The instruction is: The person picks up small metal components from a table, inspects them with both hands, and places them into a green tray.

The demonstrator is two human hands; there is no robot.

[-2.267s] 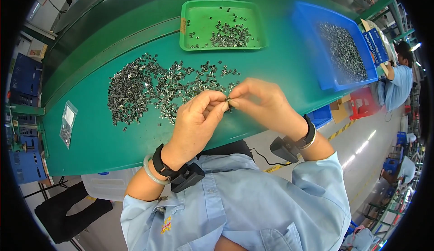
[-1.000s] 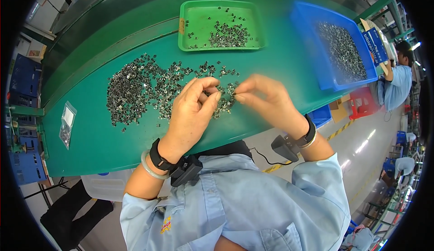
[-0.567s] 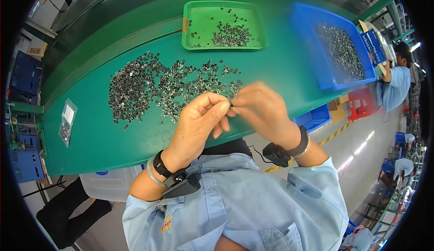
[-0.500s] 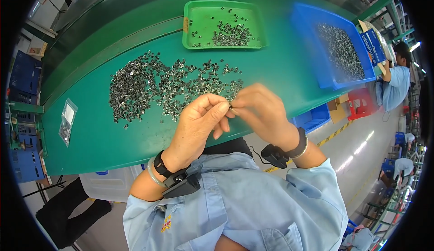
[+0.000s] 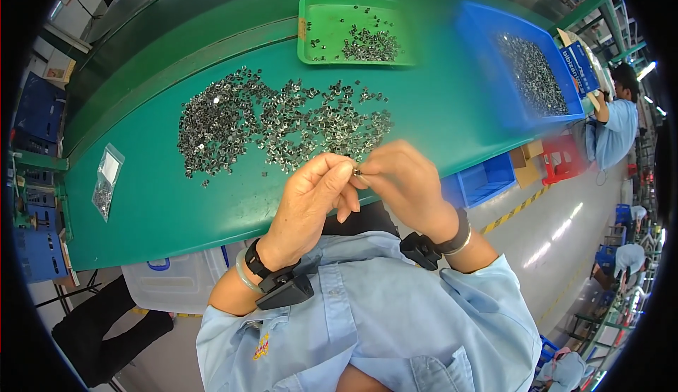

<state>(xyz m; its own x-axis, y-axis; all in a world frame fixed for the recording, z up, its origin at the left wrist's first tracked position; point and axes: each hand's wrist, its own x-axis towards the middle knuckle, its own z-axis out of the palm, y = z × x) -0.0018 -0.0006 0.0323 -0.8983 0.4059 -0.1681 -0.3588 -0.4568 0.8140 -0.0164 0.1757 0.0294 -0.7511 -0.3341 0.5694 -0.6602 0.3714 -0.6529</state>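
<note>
My left hand [image 5: 311, 198] pinches a tiny dark metal part [image 5: 357, 172] between thumb and forefinger, above the near edge of the green table. My right hand [image 5: 406, 180] is closed with its fingertips at the same part; it is partly blurred, and whether it grips the part too is hard to see. Just beyond my hands a wide pile of small black and silver metal pieces [image 5: 219, 123] lies spread on the table [image 5: 162, 215]. Farther back stands a green tray [image 5: 328, 18] with more such pieces in it.
At the right is a large blue bin [image 5: 487, 60] full of small metal pieces. A clear plastic bag [image 5: 107, 180] lies at the left. Below the table's right edge are a blue crate [image 5: 487, 180] and a red stool [image 5: 561, 159]. A co-worker [image 5: 614, 127] sits at the far right.
The view has shifted slightly, so the tray and pile appear a little higher and farther right. Both hands stay together at the small part, which shows a bit more clearly now.
</note>
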